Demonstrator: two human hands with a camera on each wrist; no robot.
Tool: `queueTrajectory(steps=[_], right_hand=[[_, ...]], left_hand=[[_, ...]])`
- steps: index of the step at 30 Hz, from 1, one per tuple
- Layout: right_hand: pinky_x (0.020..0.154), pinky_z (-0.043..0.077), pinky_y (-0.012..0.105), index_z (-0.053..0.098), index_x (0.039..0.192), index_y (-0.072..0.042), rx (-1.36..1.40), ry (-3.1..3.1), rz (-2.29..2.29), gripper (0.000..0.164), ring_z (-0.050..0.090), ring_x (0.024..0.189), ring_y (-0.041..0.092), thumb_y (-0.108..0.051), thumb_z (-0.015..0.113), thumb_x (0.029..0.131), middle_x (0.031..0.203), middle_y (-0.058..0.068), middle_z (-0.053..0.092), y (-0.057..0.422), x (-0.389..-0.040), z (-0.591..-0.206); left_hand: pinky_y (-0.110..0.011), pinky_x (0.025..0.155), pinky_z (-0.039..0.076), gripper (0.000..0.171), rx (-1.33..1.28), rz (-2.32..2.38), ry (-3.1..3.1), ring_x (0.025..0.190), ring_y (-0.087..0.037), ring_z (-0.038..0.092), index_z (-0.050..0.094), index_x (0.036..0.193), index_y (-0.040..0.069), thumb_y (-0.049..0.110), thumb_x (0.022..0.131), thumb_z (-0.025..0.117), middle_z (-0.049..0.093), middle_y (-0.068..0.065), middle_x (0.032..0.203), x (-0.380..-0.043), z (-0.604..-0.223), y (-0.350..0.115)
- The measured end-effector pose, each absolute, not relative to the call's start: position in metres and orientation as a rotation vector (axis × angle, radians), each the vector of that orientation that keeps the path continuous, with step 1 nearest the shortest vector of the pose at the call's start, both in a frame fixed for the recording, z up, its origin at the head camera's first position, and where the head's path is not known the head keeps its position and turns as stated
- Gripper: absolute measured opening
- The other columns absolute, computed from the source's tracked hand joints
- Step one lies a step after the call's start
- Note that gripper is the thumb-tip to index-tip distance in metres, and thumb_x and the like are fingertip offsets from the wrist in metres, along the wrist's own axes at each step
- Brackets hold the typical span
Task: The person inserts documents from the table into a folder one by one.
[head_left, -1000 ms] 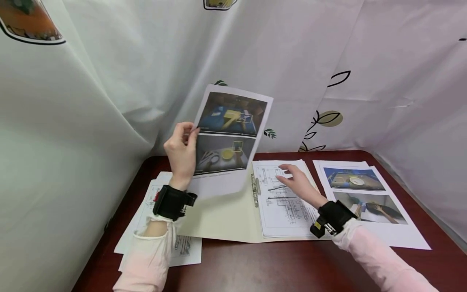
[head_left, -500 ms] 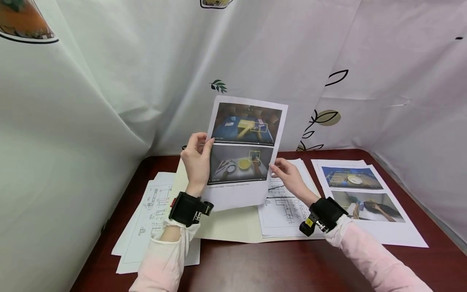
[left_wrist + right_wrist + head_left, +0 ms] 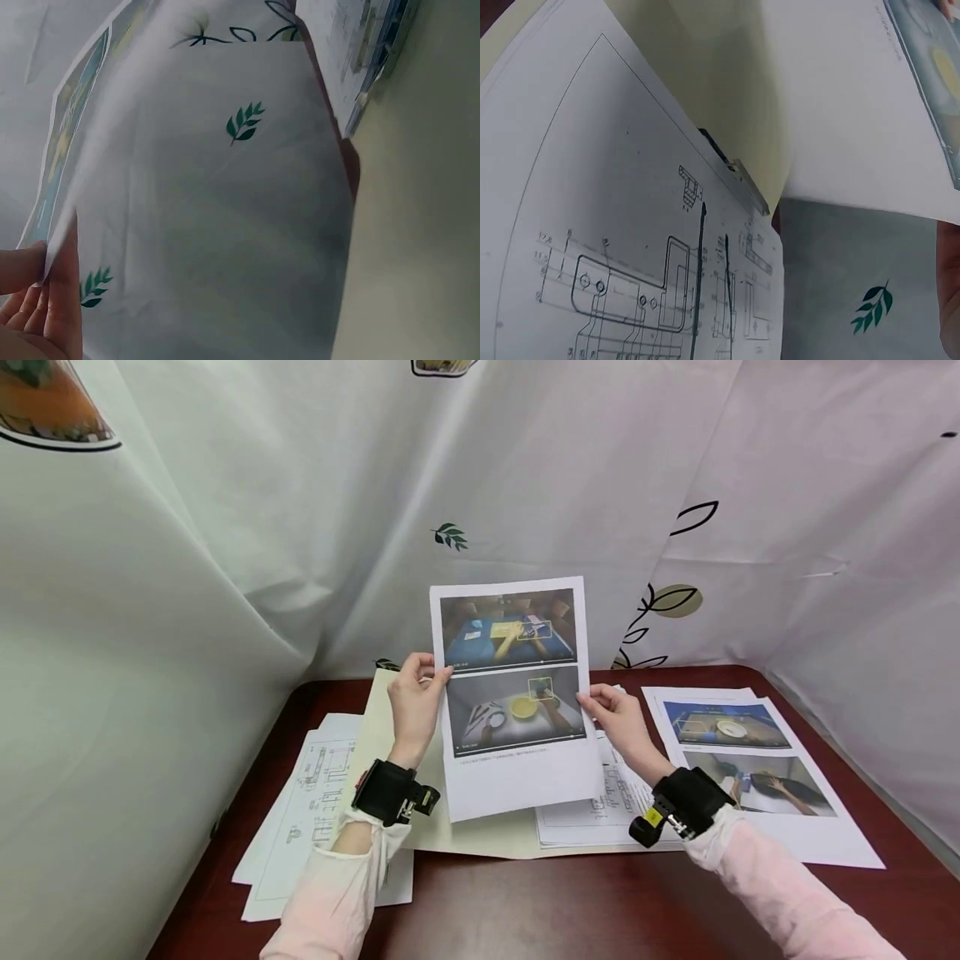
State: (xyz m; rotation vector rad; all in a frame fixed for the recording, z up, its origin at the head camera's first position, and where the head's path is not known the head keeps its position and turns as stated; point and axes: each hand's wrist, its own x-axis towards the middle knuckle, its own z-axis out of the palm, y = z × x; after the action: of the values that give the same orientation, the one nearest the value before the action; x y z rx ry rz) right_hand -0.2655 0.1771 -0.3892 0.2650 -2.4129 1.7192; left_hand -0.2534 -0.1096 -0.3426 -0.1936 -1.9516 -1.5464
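A printed sheet of paper (image 3: 517, 785) with two colour photos stands upright above an open cream folder (image 3: 480, 843). My left hand (image 3: 415, 706) pinches its left edge between thumb and fingers. At the opposite edge, my right hand (image 3: 618, 722) pinches it near the lower photo. Behind and below the sheet lies a stack of technical drawings (image 3: 573, 822) in the folder's right half. The right wrist view shows the metal clip (image 3: 746, 184) along that stack's edge. In the left wrist view the sheet (image 3: 112, 97) bends away from the thumb.
More drawing sheets (image 3: 288, 827) lie at the left, partly under the folder. To the right, further photo printouts (image 3: 817, 847) overlap on the dark red table (image 3: 525, 910). A pale curtain (image 3: 337, 527) with leaf prints hangs behind the table.
The sheet has come right and down and turned from tilted to nearly straight. My right hand, empty over the drawings before, has taken its right edge. The left hand moved right, keeping hold.
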Motion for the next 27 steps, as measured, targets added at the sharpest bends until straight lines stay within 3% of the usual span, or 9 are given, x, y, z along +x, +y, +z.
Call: queueTrajectory(steps=[7,9,16,22,27], right_hand=[[0.067,0.047,0.017,0.061,0.117,0.013,0.179,-2.485,1.691,0.029,0.052,0.073,0.0,-0.011,0.062,0.102,0.079,-0.017,0.064,0.193,-0.26,-0.392],[0.067,0.046,0.017,0.06,0.117,0.014,0.162,-2.49,1.701,0.03,0.052,0.073,-0.001,-0.012,0.062,0.102,0.079,-0.019,0.064,0.2,-0.259,-0.393],[0.067,0.046,0.017,0.058,0.118,0.016,0.069,-2.537,1.664,0.034,0.053,0.073,-0.006,-0.015,0.06,0.104,0.076,-0.028,0.061,0.233,-0.254,-0.401],[0.06,0.037,0.025,0.056,0.12,0.014,0.081,-2.656,1.551,0.035,0.044,0.064,0.01,-0.018,0.055,0.106,0.072,-0.013,0.055,0.259,-0.25,-0.409],[0.066,0.045,0.023,0.054,0.125,0.015,0.056,-2.75,1.455,0.041,0.05,0.073,0.002,-0.022,0.052,0.108,0.085,-0.008,0.062,0.278,-0.248,-0.416]], left_hand=[[-0.016,0.054,0.05,0.016,-0.094,-1.651,-2.104,0.062,-0.011,0.063,0.062,0.102,-0.006,-0.001,0.091,0.073,0.071,-0.024,0.089,-0.26,-0.355,-0.107],[-0.018,0.053,0.053,0.016,-0.1,-1.679,-2.154,0.058,-0.009,0.063,0.061,0.102,-0.006,0.0,0.092,0.072,0.072,-0.023,0.089,-0.262,-0.357,-0.106],[-0.028,0.061,0.058,0.017,-0.198,-1.515,-2.49,0.066,-0.027,0.072,0.061,0.103,-0.003,0.008,0.095,0.071,0.072,-0.019,0.091,-0.269,-0.368,-0.099],[-0.038,0.077,0.055,0.023,-0.384,-1.148,-2.766,0.091,-0.031,0.07,0.063,0.11,-0.002,0.011,0.094,0.073,0.072,-0.017,0.1,-0.275,-0.382,-0.089],[-0.044,0.094,0.051,0.039,-0.576,-0.927,-2.966,0.111,-0.037,0.063,0.06,0.121,-0.005,0.015,0.092,0.076,0.066,-0.022,0.118,-0.28,-0.394,-0.078]])
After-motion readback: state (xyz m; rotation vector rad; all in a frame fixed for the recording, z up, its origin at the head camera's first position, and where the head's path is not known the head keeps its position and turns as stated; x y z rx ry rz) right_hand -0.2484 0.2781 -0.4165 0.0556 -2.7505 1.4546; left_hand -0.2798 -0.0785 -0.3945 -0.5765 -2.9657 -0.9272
